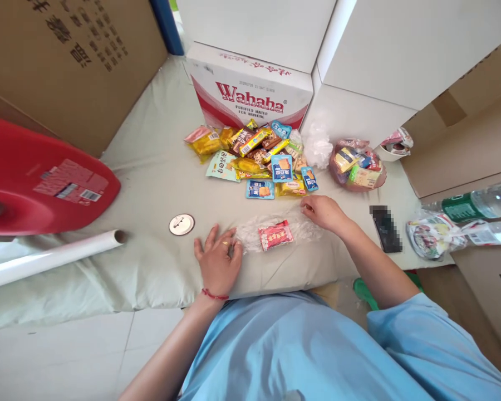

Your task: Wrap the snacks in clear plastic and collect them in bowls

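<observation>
A sheet of clear crinkled plastic film [249, 234] lies stretched sideways on the pale cloth, close to my body. On its middle rests a small red snack packet [275, 235] with pale print. My left hand [220, 262] pinches the film's left end between thumb and forefinger, its other fingers spread on the cloth. At the opposite end, my right hand [326, 214] has thumb and forefinger curled together on the film's edge. Beyond the film is a heap of wrapped snacks [256, 159], with blue packets [282, 168] at its front.
A Wahaha carton [250, 92] stands behind the heap. To the right are a bag of snacks [357, 167], a black phone [386, 228] and plastic bottles [480, 203]. Leftward lie a round white badge [181, 224], a white tube [54, 259] and a red jug [45, 178].
</observation>
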`<state>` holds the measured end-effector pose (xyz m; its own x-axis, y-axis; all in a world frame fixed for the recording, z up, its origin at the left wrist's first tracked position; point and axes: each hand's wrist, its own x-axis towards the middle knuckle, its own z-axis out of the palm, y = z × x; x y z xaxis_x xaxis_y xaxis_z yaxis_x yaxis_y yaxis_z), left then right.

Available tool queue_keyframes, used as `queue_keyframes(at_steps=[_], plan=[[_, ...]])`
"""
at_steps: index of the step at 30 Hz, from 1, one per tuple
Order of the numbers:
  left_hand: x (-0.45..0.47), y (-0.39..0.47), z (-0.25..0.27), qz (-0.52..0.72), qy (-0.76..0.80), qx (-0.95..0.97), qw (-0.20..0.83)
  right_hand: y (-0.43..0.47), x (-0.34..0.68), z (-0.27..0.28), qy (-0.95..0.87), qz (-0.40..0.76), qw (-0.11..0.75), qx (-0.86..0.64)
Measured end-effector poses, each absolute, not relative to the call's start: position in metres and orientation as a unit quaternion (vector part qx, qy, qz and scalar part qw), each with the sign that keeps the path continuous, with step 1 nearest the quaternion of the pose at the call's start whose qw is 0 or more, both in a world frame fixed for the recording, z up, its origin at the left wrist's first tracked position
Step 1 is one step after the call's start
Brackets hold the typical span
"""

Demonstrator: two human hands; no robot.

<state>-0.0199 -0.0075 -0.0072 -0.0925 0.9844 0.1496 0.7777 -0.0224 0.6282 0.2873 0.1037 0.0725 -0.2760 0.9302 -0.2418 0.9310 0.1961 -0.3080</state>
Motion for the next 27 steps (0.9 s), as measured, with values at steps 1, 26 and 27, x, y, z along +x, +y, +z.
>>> queue_keyframes(at_steps=[1, 26, 27], plan=[[-0.019, -0.007, -0.008, 0.300, 0.678, 0.648, 0.174, 0.105, 0.283, 0.076, 0.798, -0.152, -0.004, 0.583], [-0.031, 0.019, -0.011, 0.372, 0.696, 0.603, 0.116, 0.165, 0.207, 0.087, 0.806, -0.092, 0.078, 0.580], [-0.032, 0.019, -0.011, 0.376, 0.698, 0.600, 0.107, 0.159, 0.208, 0.091, 0.809, -0.058, 0.047, 0.583]])
